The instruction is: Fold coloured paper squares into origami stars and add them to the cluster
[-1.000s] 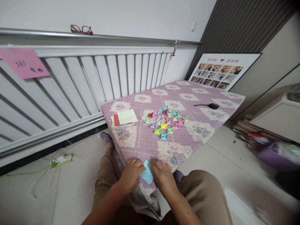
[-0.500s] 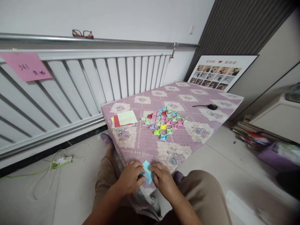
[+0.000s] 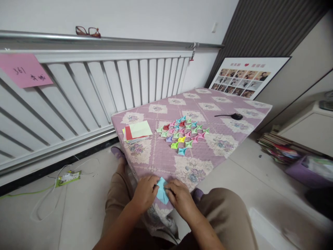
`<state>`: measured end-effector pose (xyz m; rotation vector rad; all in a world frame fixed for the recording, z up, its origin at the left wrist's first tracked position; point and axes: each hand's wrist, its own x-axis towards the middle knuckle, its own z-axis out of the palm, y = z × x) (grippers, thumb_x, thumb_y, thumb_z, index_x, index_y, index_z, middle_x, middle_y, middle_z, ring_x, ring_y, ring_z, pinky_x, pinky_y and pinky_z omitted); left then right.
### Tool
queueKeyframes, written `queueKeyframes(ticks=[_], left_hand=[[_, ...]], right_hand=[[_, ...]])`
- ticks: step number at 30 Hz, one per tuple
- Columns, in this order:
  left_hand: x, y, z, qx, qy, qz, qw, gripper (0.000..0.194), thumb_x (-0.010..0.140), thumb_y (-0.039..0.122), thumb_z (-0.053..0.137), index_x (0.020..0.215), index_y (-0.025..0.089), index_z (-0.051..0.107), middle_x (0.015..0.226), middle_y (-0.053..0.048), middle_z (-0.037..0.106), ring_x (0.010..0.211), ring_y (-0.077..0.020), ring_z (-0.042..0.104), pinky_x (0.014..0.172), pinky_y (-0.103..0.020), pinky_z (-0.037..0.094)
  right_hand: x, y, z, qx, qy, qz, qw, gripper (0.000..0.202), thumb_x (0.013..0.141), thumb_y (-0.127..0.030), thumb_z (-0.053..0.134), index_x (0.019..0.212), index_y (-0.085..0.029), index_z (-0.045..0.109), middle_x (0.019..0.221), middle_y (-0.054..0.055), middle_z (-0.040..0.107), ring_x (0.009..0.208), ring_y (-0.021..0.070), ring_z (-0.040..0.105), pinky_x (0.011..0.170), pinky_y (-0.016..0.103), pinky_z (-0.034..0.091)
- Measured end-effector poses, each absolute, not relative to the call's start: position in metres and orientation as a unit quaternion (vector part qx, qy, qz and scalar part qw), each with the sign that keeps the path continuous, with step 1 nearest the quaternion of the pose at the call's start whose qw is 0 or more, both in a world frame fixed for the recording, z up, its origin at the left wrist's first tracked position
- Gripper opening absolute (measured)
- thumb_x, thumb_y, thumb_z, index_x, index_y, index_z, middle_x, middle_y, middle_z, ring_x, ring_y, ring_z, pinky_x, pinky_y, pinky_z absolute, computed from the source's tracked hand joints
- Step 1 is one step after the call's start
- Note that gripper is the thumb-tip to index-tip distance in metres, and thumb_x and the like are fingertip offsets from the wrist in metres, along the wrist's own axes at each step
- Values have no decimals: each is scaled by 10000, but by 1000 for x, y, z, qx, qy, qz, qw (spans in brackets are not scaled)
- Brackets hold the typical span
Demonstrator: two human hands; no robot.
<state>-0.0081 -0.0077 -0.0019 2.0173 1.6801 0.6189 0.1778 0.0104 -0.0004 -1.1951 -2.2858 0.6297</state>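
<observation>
A partly folded light-blue paper [image 3: 162, 193] lies at the near corner of the table, between my two hands. My left hand [image 3: 146, 191] grips its left edge with fingers curled. On the right edge, the fingers and thumb of my right hand [image 3: 180, 195] are closed on the paper. Farther up the cloth sit several small folded paper pieces [image 3: 181, 139] in green, pink, red, yellow, purple and blue, set in slanting rows. To their left is a stack of coloured sheets [image 3: 140, 129], pale green on top with red beneath.
A black object with a thin handle [image 3: 236, 116] lies on the flowered tablecloth [image 3: 161, 163] at the right. Behind the table stand a white radiator [image 3: 125, 80] and a photo board [image 3: 241, 78]. Glasses [image 3: 88, 32] rest on the pipe.
My left thumb has drawn back from the front of the blue paper to its left edge, and more of the paper shows. The view has shifted slightly.
</observation>
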Motion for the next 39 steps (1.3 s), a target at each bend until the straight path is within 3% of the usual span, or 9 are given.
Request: queueKeyframes(ticks=[5,10,15,22,30,35,39], left_hand=[[-8,-6,-4,728,612,221,217,194,826,138,507,991,209,578,897,-18,624,868,-204,563,799,-331,397],[-9,-9,-12,727,622,225,184,192,826,146,544,1013,182,569,948,-42,609,923,-223,546,844,-363,396],[-13,-13,-13,760,592,204,174,114,886,173,517,886,197,629,949,-34,603,924,-203,535,846,-349,391],[-17,-17,-15,815,541,158,134,204,932,220,521,1076,285,650,1133,-4,629,1000,-208,511,857,-356,359],[-20,-25,-18,843,519,114,85,319,939,262,515,1247,335,550,1242,-17,569,1063,-237,458,879,-377,357],[-20,-27,-8,835,525,116,118,361,919,209,507,1260,322,543,1267,-17,555,1086,-237,456,912,-385,353],[-22,-27,6,834,510,135,161,351,875,234,545,1221,286,572,1242,-22,568,1089,-239,466,936,-393,349]], right_hand=[[163,12,5,-516,-818,162,196,73,851,-257,602,796,-210,593,829,27,612,824,203,566,734,314,375],[150,13,7,-564,-807,94,149,144,848,-351,622,806,-220,582,814,22,637,848,227,582,727,323,338],[144,19,5,-588,-797,69,118,137,843,-350,628,835,-222,584,820,24,670,839,226,608,712,320,323],[142,29,7,-606,-786,76,90,163,868,-376,590,824,-221,615,778,38,701,768,198,640,676,289,328],[144,39,4,-602,-783,99,119,170,876,-364,553,814,-223,625,725,39,699,678,191,641,621,275,348],[163,32,5,-525,-823,148,160,90,871,-227,526,821,-227,602,794,-4,672,768,149,619,708,245,400],[185,21,4,-434,-853,215,197,88,859,-294,576,891,-230,626,859,7,646,851,163,594,791,274,422]])
